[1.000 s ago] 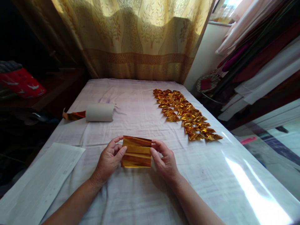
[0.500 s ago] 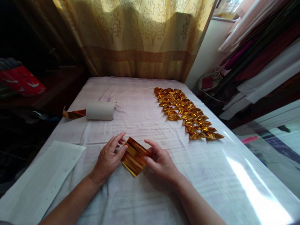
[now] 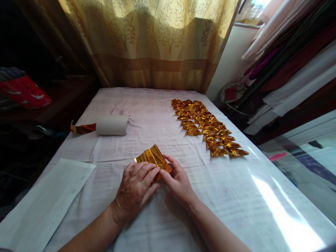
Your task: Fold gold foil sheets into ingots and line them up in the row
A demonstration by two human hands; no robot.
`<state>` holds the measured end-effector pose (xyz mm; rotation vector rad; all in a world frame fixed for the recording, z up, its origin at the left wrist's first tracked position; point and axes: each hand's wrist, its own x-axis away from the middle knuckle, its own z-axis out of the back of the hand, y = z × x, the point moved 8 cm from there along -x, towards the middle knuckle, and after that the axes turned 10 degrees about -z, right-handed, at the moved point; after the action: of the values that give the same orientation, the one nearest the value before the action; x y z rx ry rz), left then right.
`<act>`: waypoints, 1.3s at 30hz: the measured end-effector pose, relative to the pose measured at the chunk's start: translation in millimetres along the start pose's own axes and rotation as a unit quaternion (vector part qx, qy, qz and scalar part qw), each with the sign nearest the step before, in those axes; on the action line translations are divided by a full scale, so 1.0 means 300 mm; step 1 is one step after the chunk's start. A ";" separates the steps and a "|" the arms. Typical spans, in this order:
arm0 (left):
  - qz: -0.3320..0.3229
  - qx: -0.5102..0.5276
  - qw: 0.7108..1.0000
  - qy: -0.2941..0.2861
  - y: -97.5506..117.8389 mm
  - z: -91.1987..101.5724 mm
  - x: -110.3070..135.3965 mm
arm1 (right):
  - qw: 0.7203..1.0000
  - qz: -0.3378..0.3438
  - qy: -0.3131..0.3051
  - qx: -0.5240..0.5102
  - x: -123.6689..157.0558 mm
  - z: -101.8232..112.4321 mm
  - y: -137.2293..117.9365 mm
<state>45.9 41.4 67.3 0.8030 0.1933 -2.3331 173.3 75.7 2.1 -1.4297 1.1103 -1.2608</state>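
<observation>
A folded piece of gold foil paper [image 3: 153,157] lies on the white cloth [image 3: 147,119] near the front middle of the table, turned corner-up. My left hand [image 3: 136,187] lies over its near part with the fingers flat and pressed on it. My right hand [image 3: 178,180] pinches its right edge with fingertips and thumb. The near half of the foil is hidden under my hands.
Several folded gold foil pieces [image 3: 207,127] lie in rows at the right. A grey cardboard roll [image 3: 111,125] with a strip of foil lies at the left. A white paper sheet [image 3: 44,203] hangs at the front left. Clear plastic film [image 3: 275,196] covers the right. A curtain [image 3: 149,42] hangs behind.
The foil was held flat between both hands, then turned diagonal. Now my left hand has moved right onto it and presses it, and my right hand grips its right edge.
</observation>
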 end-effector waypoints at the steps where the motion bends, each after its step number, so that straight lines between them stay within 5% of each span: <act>1: 0.004 0.002 1.000 -0.001 -0.008 -0.003 0.003 | 1.000 0.008 -0.016 -0.001 0.006 -0.009 -0.008; 8: -0.002 0.000 0.999 0.035 -0.050 0.029 0.014 | 0.980 0.121 -0.039 0.150 0.040 -0.020 -0.080; 14: -0.046 0.063 0.994 0.075 -0.054 0.061 0.006 | 0.866 0.285 0.129 0.389 0.052 0.033 -0.140; 19: -0.080 0.103 0.988 0.079 -0.048 0.060 0.008 | 0.811 0.365 0.112 0.444 0.070 0.026 -0.165; 26: -0.077 -0.063 0.993 0.072 -0.102 0.075 0.016 | 0.759 0.417 0.138 0.480 0.110 0.006 -0.217; 30: -0.075 -0.094 0.992 0.024 -0.111 0.044 0.022 | 0.759 0.393 0.116 0.506 0.083 -0.004 -0.192; 39: -0.002 0.032 0.996 -0.082 -0.075 -0.037 0.043 | 0.784 0.299 0.013 0.544 0.039 -0.017 -0.096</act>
<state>29.5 55.7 49.3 0.6385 0.0490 -2.4066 170.7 69.3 33.0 -0.1433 0.5415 -1.1026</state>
